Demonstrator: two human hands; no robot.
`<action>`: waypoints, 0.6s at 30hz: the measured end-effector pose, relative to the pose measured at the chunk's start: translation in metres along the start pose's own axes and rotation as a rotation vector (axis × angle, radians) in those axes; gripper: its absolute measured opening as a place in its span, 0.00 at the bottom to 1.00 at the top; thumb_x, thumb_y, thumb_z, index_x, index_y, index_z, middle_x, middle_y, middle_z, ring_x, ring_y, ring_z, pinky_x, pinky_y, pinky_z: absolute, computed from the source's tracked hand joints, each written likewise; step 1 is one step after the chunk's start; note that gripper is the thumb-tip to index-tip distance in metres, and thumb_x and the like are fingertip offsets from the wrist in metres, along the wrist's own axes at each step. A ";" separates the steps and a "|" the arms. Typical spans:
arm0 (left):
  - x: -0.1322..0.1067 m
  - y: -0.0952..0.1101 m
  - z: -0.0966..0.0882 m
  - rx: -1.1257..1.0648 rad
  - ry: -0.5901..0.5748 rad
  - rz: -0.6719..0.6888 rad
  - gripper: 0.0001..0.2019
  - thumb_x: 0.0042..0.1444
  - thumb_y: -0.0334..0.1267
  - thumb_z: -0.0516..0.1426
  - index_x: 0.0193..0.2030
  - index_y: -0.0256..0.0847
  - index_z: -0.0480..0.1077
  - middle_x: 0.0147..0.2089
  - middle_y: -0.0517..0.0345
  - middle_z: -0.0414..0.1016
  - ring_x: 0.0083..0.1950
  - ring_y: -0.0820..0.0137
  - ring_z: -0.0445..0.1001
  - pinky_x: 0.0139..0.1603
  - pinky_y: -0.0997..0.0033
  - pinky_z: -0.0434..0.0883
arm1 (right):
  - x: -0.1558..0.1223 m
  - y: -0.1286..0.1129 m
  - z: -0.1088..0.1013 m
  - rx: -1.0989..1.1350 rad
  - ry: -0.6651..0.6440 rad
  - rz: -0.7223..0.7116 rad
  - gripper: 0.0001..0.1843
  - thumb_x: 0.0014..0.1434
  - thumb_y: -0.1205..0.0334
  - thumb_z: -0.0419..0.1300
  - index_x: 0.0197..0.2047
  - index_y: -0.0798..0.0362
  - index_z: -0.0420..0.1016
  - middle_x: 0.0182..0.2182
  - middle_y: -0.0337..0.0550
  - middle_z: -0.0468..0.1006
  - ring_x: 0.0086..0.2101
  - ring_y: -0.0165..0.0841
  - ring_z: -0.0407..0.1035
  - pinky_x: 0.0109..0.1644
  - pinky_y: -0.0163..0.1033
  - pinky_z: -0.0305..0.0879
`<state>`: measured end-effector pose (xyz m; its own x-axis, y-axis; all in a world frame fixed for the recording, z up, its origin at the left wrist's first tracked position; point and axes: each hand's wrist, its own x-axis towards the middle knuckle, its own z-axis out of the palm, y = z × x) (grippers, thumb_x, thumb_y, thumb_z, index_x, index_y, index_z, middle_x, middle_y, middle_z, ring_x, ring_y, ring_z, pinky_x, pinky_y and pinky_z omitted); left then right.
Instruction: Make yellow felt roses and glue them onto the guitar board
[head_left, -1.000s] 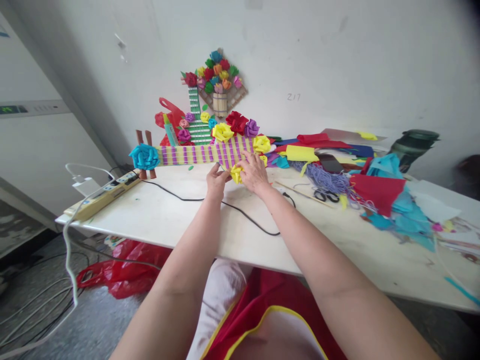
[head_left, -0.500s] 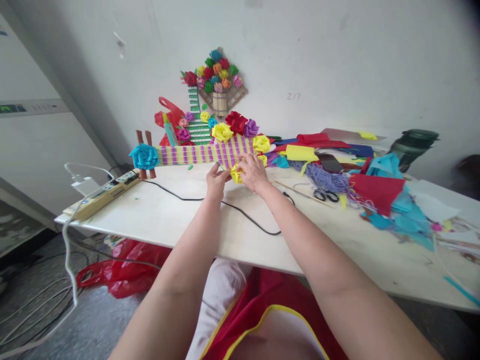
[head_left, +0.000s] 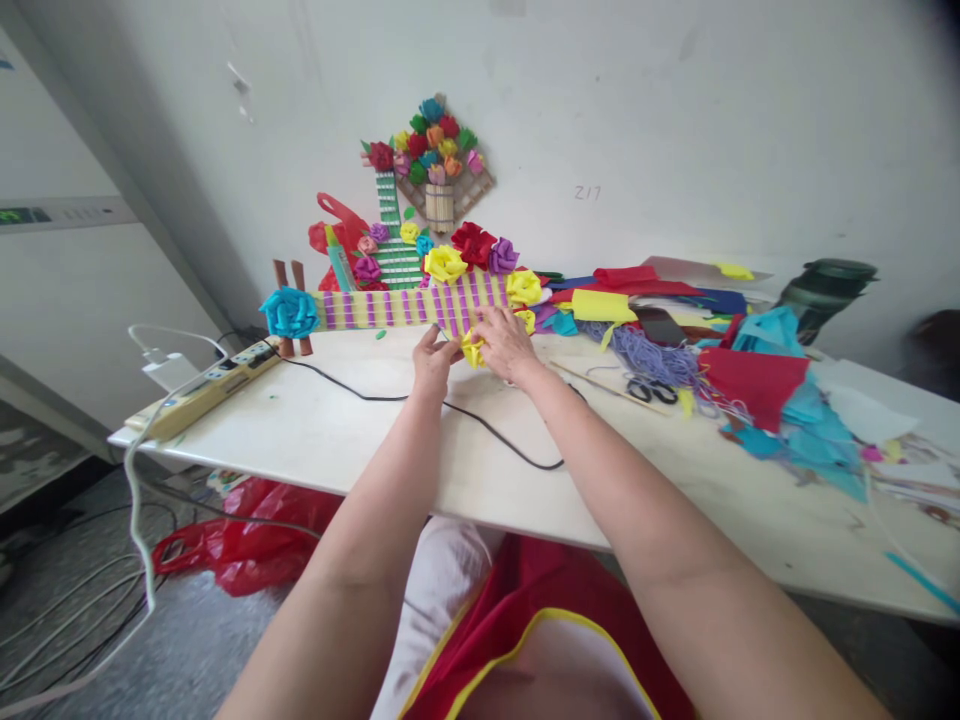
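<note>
A guitar-shaped craft (head_left: 390, 310) of yellow and purple woven strips leans on the table's back part, with a blue flower (head_left: 291, 313) at its left end. Several fabric-like flowers ring its wider right end, among them a red flower (head_left: 472, 245) and a purple flower (head_left: 503, 255). At its lower edge my right hand (head_left: 507, 345) grips a small yellow flower (head_left: 472, 351), fingers bent over it. My left hand (head_left: 434, 364) meets the flower's left side with the thumb, its fingers curled by the craft's edge. Their exact grip is partly hidden.
A black cord (head_left: 495, 430) crosses the table below my hands. To the right lie scissors (head_left: 651, 390), a thin stick (head_left: 607, 388), purple yarn (head_left: 637, 350) and coloured scraps (head_left: 765, 385). A power strip (head_left: 214, 390) sits left; a dark bottle (head_left: 825, 300) stands back right.
Both hands stay on the yellow flower, with only a slight shift of the right fingers. The craft stays in place.
</note>
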<state>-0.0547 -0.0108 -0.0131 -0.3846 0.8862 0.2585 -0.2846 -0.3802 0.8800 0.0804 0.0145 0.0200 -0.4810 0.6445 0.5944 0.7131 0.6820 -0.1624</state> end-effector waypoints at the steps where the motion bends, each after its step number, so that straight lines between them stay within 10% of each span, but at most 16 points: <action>1: 0.000 0.000 0.000 0.002 0.001 -0.002 0.26 0.31 0.41 0.69 0.40 0.37 0.71 0.25 0.63 0.74 0.29 0.72 0.73 0.42 0.64 0.75 | 0.000 0.000 -0.001 -0.001 -0.004 -0.004 0.18 0.59 0.72 0.52 0.41 0.49 0.82 0.62 0.46 0.70 0.61 0.46 0.59 0.64 0.56 0.58; 18: 0.001 0.000 -0.001 0.012 0.002 -0.007 0.30 0.31 0.43 0.70 0.44 0.37 0.72 0.27 0.61 0.75 0.35 0.65 0.78 0.45 0.59 0.76 | -0.014 0.008 -0.013 -0.009 0.080 0.078 0.22 0.55 0.73 0.52 0.50 0.52 0.78 0.66 0.48 0.65 0.62 0.46 0.57 0.66 0.52 0.52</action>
<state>-0.0563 -0.0104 -0.0136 -0.3843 0.8882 0.2520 -0.2765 -0.3712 0.8864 0.0993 0.0065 0.0205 -0.3820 0.6654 0.6414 0.7512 0.6278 -0.2039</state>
